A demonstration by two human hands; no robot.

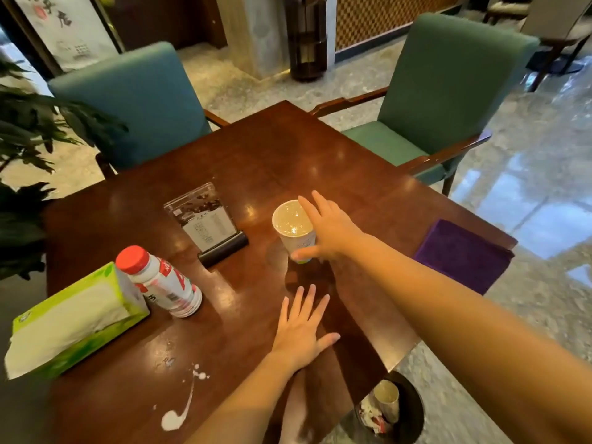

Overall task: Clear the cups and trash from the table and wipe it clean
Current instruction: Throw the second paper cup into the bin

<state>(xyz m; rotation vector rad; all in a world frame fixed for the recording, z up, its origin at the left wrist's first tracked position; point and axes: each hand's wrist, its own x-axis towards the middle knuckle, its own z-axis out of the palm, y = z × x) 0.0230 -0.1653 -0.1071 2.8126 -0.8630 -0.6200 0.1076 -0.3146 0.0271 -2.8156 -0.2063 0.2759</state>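
A white paper cup (pixel 293 224) stands upright near the middle of the dark wooden table (pixel 272 161). My right hand (pixel 326 229) curls around the cup's right side, thumb at its base and fingers by the rim. Spread flat on the tabletop nearer to me lies my left hand (pixel 302 331), holding nothing. A white bottle with a red cap (pixel 160 280) leans at the left. White liquid is spilled (pixel 177 411) on the near part of the table. A folded purple cloth (pixel 461 254) lies at the right edge.
A green tissue pack (pixel 69 322) lies at the left edge, and a menu stand (pixel 208 222) sits behind the bottle. A black bin (pixel 410 411) with a cup and trash in it stands on the floor by the near right corner. Two green armchairs (pixel 442 91) face the far sides.
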